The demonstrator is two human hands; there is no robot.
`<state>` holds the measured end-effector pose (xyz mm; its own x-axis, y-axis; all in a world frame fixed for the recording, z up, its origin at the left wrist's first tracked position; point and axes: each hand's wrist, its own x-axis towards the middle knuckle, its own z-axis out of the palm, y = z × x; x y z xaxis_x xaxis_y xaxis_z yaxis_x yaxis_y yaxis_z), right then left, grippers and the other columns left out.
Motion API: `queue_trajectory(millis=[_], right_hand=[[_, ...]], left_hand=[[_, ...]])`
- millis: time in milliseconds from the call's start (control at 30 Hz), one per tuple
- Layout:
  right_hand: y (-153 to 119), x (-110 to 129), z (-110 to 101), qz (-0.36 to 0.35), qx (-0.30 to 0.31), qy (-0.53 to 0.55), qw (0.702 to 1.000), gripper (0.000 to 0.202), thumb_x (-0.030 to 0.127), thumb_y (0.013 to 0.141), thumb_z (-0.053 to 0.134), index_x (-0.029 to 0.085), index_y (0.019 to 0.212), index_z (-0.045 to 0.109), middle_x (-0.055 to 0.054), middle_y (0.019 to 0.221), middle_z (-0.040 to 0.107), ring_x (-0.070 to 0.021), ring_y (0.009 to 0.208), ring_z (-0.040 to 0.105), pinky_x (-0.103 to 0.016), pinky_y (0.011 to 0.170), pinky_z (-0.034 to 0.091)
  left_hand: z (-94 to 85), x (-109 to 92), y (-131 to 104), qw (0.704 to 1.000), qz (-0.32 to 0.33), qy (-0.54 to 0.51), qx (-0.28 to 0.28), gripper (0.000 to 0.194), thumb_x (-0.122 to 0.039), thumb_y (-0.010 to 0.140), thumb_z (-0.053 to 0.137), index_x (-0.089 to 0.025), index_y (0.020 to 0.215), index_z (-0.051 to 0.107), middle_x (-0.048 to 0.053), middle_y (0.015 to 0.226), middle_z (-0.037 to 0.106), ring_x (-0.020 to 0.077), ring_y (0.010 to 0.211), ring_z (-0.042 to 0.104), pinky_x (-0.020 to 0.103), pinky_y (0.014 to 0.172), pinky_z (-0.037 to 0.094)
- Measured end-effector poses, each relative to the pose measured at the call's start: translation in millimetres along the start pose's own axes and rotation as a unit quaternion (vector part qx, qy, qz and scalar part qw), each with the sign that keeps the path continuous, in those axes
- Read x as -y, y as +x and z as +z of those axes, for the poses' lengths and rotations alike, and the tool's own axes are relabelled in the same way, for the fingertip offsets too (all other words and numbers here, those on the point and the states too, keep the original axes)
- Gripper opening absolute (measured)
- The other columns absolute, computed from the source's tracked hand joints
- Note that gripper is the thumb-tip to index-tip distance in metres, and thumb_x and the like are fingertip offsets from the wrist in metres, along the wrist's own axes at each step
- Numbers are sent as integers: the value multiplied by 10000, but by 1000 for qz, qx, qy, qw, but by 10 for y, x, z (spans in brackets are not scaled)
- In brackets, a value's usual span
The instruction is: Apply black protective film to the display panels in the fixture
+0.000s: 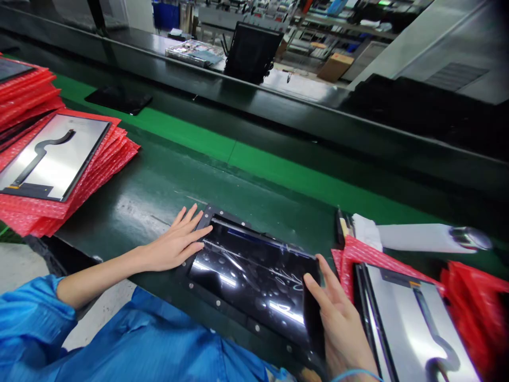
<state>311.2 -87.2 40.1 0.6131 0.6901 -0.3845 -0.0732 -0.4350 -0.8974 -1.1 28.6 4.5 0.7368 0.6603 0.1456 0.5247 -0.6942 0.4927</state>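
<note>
A dark glossy screen panel (246, 270) lies in a black frame (238, 314) with small round metal dots, on the green worktable in front of me. My left hand (175, 245) is spread flat, fingers apart, its fingertips on the frame's left end and the panel's edge. At the right end, my right hand (338, 310) grips the panel's edge between thumb and fingers. Reflections and wrinkle-like marks show on the panel's surface.
Red bubble-wrap sleeves (99, 175) are stacked at left under a silver-backed display (55, 154). Another silver-backed display (417, 323) lies at right, near a white bottle (417, 237). A dark panel (119, 99) rests on the green strip; a black stand (253, 52) is beyond.
</note>
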Motion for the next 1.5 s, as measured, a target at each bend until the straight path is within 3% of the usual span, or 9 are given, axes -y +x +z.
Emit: queue_trajectory(millis=[300,500,600,733,867,1067,1167,1367,1500], right_hand=[[-127,29,73,-17,-14,16,1000,903,520,680,817,357,1483,438,12,1590,350,-311,1458,315,-473,1203,220],[-146,19,70,-27,-25,-3,999,866,503,723,781,334,1495,426,-23,1516,469,-311,1398,417,-444,1174,308],[-126,-21,32,-35,-45,-37,998,876,543,728,765,282,1496,434,-60,1416,561,-320,1316,501,-434,1113,399],[-81,-102,13,-14,-40,-34,999,924,588,717,758,240,1499,411,-69,1084,696,-310,1059,648,-466,985,497],[-1,-195,-22,-81,-19,-51,995,743,577,790,700,219,1404,483,-85,1153,656,-280,1099,615,-450,1027,456],[196,-239,-331,-262,3,-298,918,432,485,894,566,209,1214,657,-102,1064,573,-285,1058,566,-499,999,451],[244,-198,-476,-329,32,-354,875,362,346,958,472,251,1257,651,-108,1131,592,-279,1124,552,-509,1021,442],[296,-275,-567,-377,96,-376,841,594,115,966,310,277,1537,323,-66,1437,540,-214,1359,462,-498,1141,390],[321,-327,-589,-394,106,-427,807,761,-1,866,312,288,1567,255,-58,1502,479,-219,1381,451,-496,1141,412]], left_hand=[[16,-25,2,999,27,24,19,508,-330,1031,386,-281,1533,323,83,1659,12,309,1531,-64,623,1225,102],[-11,-19,11,998,42,38,41,536,-353,1031,382,-271,1551,277,105,1658,-44,333,1521,-107,644,1215,78],[-75,-2,26,996,63,35,61,633,-446,1000,449,-259,1565,233,127,1655,-50,356,1515,-111,654,1208,75],[-143,2,50,992,86,42,86,868,-590,892,577,-228,1575,183,184,1646,-18,394,1506,-103,667,1197,81],[-129,-46,54,989,69,99,88,927,-591,857,622,-189,1569,185,259,1620,85,418,1504,-60,708,1164,74],[-56,-26,29,980,80,169,71,874,-574,879,604,-199,1565,214,283,1599,171,439,1510,43,753,1110,145],[-12,49,25,972,100,204,54,801,-570,904,562,-195,1551,276,287,1582,232,436,1510,88,746,1110,170],[59,53,21,970,98,223,2,632,-559,952,453,-216,1482,426,241,1541,369,406,1509,149,752,1130,116],[122,-49,138,970,58,235,-33,603,-483,966,468,-182,1485,416,250,1534,373,407,1499,176,769,1131,32]])
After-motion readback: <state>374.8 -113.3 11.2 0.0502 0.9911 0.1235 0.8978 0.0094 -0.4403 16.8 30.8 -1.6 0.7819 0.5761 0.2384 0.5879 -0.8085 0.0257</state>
